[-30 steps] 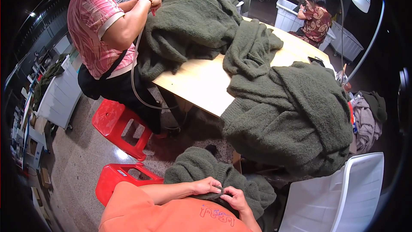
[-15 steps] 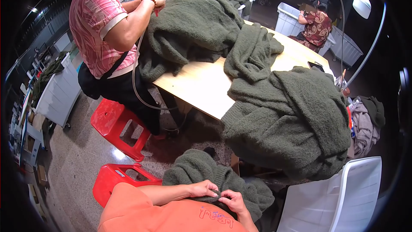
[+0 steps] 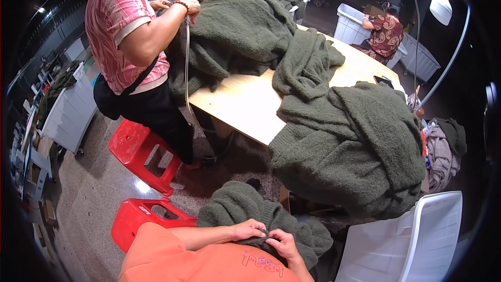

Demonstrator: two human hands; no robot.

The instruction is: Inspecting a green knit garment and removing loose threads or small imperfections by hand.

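A dark green knitted garment (image 3: pixel 237 206) lies bunched in my lap, with ribbing showing near its middle. My left hand (image 3: pixel 250 229) pinches a fold of it between thumb and fingers. Close beside, my right hand (image 3: pixel 282 242) grips the same fold, the thumb bent over the knit. A short stretch of cloth shows between the two hands. What lies under the fingertips is too small to make out.
A wooden table (image 3: pixel 235 105) ahead carries heaped green knitwear (image 3: pixel 360 146), some hanging over its near edge. Red stools (image 3: pixel 136 146) stand at left, a white plastic bin (image 3: pixel 402 245) at right. A co-worker in pink (image 3: pixel 122 26) stands at the table; two others sit farther off.
The standing co-worker's arms have shifted, and the clear hose by that person now hangs straighter. My hands stay on the garment in almost the same place.
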